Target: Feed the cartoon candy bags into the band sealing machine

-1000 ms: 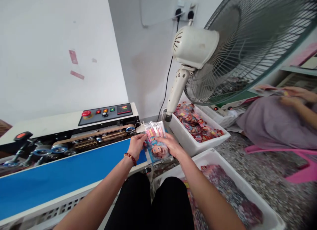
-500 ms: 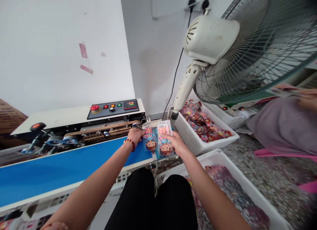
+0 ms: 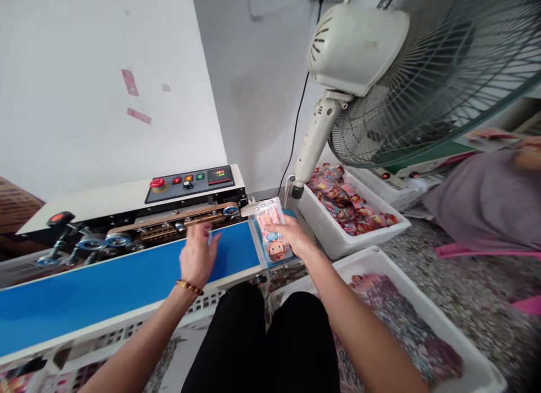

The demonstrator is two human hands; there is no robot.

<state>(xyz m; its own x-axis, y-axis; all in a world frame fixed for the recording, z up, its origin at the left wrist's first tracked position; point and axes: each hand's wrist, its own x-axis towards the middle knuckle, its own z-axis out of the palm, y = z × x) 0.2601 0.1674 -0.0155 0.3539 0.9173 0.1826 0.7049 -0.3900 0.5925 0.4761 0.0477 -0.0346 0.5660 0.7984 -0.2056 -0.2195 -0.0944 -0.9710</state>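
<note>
Over the blue belt (image 3: 127, 277) of a sealing machine (image 3: 139, 193) is my left hand (image 3: 198, 255), fingers apart, beside the rollers. A sliver of clear packaging shows by its fingers; the rest of that packet is hidden behind the hand. My right hand (image 3: 292, 235) grips a clear packet (image 3: 274, 235) with a cartoon face and pink print, at the right end of the belt. The packet lies on a small plate there, its printed side up, with my thumb across its front.
A large fan (image 3: 359, 49) stands at upper right. White bins of packets, one behind (image 3: 359, 243) and one nearer (image 3: 469, 336), are right of my legs. A person's grey sleeve (image 3: 473, 201) is at far right.
My left hand has moved left along the belt, away from the plate, and its fingers have spread. The packet in my right hand has shifted slightly left and tilted.
</note>
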